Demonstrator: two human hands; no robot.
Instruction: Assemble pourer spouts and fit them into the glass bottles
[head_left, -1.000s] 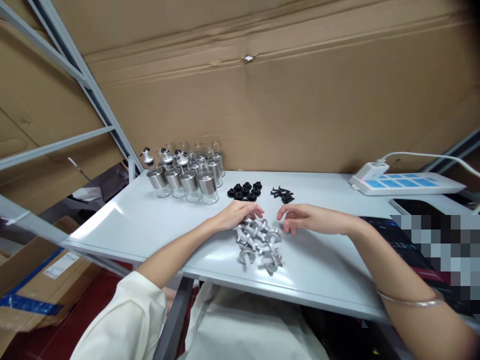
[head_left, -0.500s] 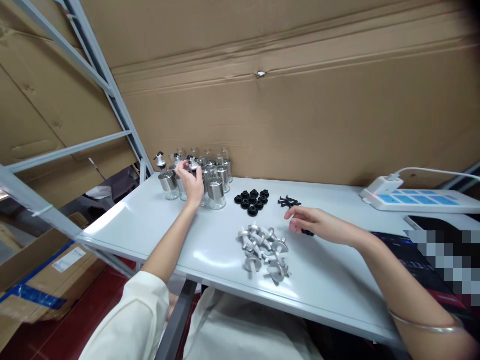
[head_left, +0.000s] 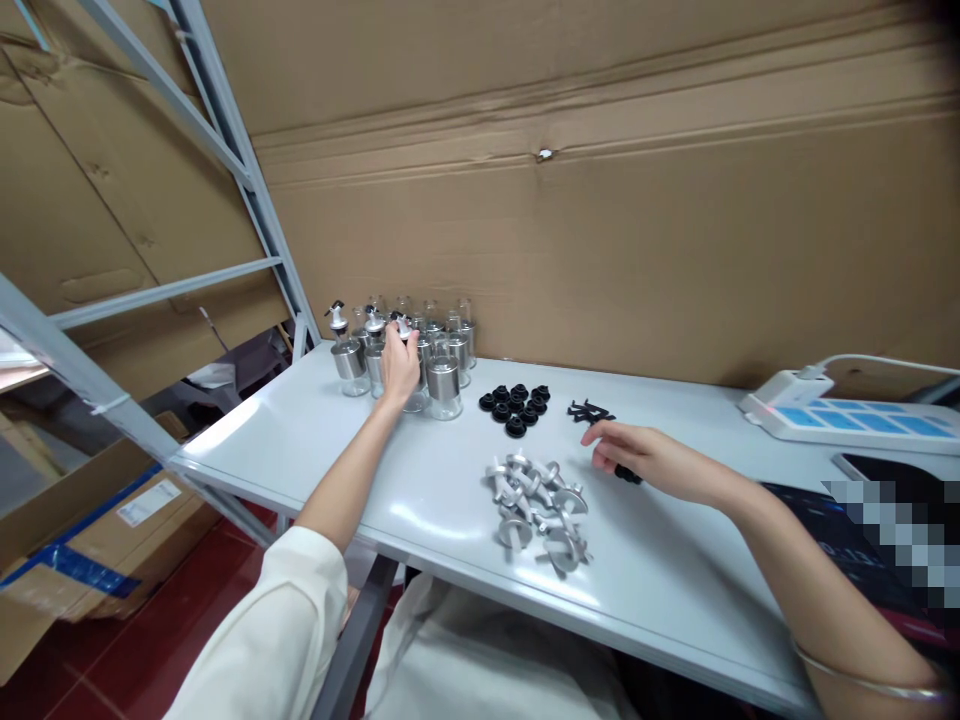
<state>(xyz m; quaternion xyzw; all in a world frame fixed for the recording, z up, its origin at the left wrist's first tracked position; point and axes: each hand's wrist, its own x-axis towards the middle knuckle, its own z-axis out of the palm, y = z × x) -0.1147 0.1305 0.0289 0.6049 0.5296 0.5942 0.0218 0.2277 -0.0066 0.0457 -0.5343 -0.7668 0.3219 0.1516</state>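
My left hand (head_left: 401,368) is closed around a silver pourer spout (head_left: 403,324) with a black tip, at the neck of a glass bottle mostly hidden behind the hand. Two more bottles beside it carry such spouts, one being the leftmost bottle (head_left: 349,362). A glass bottle with a metal band (head_left: 443,383) and no spout stands just right of that hand. My right hand (head_left: 637,455) hovers over the table, fingers loosely bent and apart, holding nothing I can see. Small black parts (head_left: 628,475) show beneath it. Near its fingertips lie thin black pieces (head_left: 590,411).
Silver disc-based spout parts (head_left: 536,505) lie heaped at the table's front. Black ribbed stoppers (head_left: 515,406) are grouped behind them. A power strip (head_left: 862,418) and a phone (head_left: 885,470) lie at right. Cardboard (head_left: 600,250) walls the back; a metal frame (head_left: 259,200) rises at left.
My left hand has closed its fingers on the spout, where they were apart around it before. My right hand stays near the thin black pieces. The view has shifted slightly.
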